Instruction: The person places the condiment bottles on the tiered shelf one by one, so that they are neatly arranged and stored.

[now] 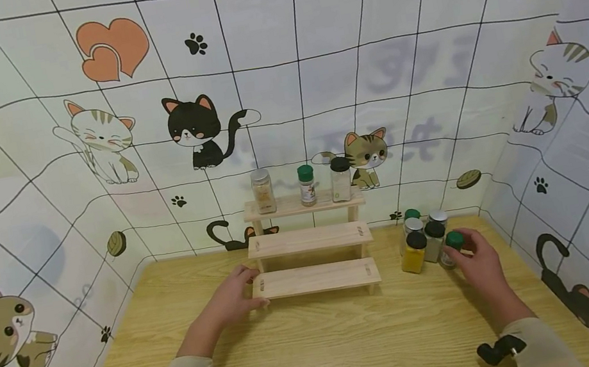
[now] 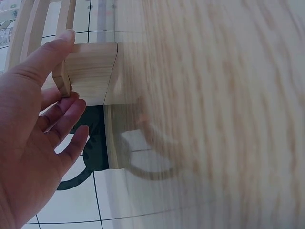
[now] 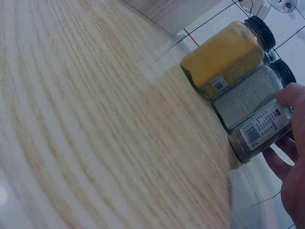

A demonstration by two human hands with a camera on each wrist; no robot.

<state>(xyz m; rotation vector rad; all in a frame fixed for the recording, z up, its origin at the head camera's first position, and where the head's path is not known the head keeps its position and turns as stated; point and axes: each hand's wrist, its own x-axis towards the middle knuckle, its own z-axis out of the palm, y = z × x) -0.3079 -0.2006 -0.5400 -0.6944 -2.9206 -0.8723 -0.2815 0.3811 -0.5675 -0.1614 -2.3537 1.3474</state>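
Note:
My left hand (image 1: 234,298) holds the left end of a three-tier wooden rack (image 1: 316,278) at its lowest board. In the left wrist view the thumb lies over the board's end and the fingers curl by its edge. Over to the right, my right hand (image 1: 482,262) grips a small spice jar with a green cap (image 1: 454,240). The right wrist view shows that labelled jar (image 3: 259,131) upright at the table surface. Beside it are a black-capped jar of pale contents (image 3: 250,95) and a black-capped jar of yellow powder (image 3: 224,55).
Several more capped jars, one with a silver lid (image 1: 413,225), stand behind these. On the rack's top board are a silver-lidded jar (image 1: 263,192), a green-capped jar (image 1: 307,188) and a black-capped jar (image 1: 341,182). A cat-patterned sheet (image 1: 269,32) encloses the wooden table (image 1: 322,348).

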